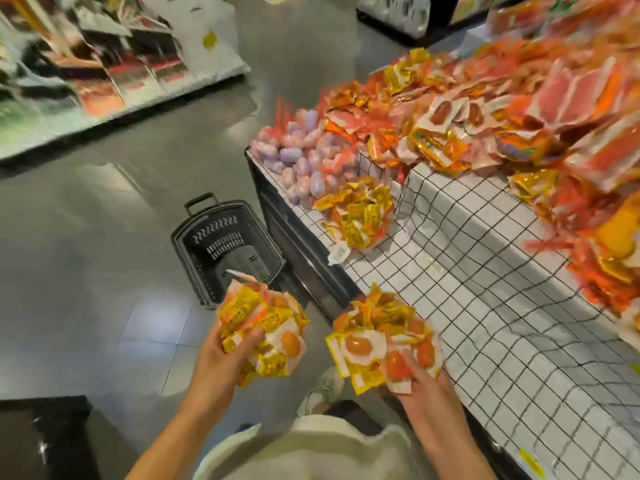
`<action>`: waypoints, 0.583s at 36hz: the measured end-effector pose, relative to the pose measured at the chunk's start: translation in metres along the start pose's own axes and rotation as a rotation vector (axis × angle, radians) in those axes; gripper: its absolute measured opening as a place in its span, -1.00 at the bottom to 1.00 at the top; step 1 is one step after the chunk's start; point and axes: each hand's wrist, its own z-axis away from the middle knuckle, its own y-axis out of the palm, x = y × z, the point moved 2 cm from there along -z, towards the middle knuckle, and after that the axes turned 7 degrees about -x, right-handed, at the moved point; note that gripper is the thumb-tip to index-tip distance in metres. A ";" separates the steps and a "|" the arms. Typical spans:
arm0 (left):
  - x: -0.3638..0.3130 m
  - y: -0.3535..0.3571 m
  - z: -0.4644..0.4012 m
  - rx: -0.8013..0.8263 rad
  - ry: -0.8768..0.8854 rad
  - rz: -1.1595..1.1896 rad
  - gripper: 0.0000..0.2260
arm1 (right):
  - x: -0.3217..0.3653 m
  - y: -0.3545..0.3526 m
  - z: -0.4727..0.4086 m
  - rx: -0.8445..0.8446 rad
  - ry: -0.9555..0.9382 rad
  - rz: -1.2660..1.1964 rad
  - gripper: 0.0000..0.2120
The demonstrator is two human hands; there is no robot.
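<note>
**Left hand (219, 355) and right hand (424, 388) both loaded**

The left hand curls its fingers around one bunch of yellow packets (268, 329), held over the floor close to the black basket (221, 233). The right hand grips a second bunch (372, 341) from beneath, beside the edge of the checked bench (485, 306).

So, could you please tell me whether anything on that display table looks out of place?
One small white packet lies alone at the table edge, apart from the yellow packet pile beside it. The checked cloth is also rumpled.
</note>
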 end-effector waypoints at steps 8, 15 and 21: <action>-0.066 0.049 -0.071 0.055 0.063 -0.028 -0.63 | 0.051 0.041 -0.070 -0.072 0.026 -0.152 -0.80; -0.112 0.108 -0.123 0.269 0.092 -0.113 -0.63 | 0.064 0.044 -0.085 -0.204 -0.009 -0.361 -0.83; -0.144 0.173 -0.165 0.572 0.039 -0.184 -0.61 | 0.050 0.039 -0.081 -0.392 0.011 -0.518 -0.74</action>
